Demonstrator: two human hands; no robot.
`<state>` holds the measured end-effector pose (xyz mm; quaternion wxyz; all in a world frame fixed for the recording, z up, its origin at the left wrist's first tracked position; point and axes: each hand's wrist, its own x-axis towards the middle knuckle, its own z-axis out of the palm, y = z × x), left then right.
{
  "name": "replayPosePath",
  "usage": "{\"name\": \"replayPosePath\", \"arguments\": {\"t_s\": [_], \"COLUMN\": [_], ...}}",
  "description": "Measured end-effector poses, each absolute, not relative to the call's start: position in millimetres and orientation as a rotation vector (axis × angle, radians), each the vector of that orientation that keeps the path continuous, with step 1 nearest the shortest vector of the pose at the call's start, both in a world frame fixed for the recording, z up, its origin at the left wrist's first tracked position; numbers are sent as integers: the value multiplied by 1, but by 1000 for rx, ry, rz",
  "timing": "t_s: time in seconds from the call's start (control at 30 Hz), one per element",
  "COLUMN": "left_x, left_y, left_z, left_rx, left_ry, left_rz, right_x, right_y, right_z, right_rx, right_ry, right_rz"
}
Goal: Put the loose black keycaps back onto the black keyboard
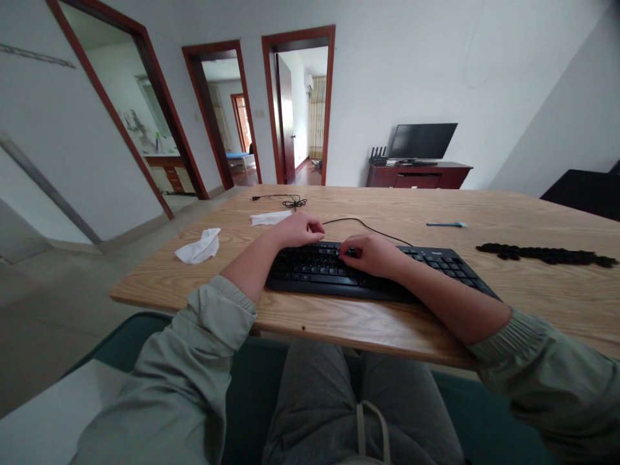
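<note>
A black keyboard (436,265) lies on the wooden table (533,290) in front of me, its cable (368,227) running back to a coil. My left hand (298,230) sits at the keyboard's far left corner with its fingers curled against the back edge. My right hand (372,255) rests on the middle of the keys, fingertips bunched together and pressed down on the upper rows. What the fingertips pinch is hidden. A row of loose black keycaps (547,254) lies on the table to the right.
A crumpled white tissue (199,247) lies near the table's left edge and a flatter one (270,218) lies behind my left hand. A small blue tool (446,224) rests further back. A monitor (422,142) stands on a cabinet by the wall.
</note>
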<state>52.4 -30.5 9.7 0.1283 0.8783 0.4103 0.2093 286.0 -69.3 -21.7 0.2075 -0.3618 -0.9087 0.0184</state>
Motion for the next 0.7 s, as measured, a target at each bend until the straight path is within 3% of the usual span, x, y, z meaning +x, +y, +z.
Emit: {"name": "replayPosePath", "arguments": {"t_s": [0.7], "left_x": [51], "left_y": [-29], "left_z": [11], "left_rx": [2569], "left_ry": [1199], "left_rz": [629], "right_x": [285], "right_y": [-63], "right_z": [-25], "right_rx": [-869], "right_ry": [-2529], "right_rz": [75]}}
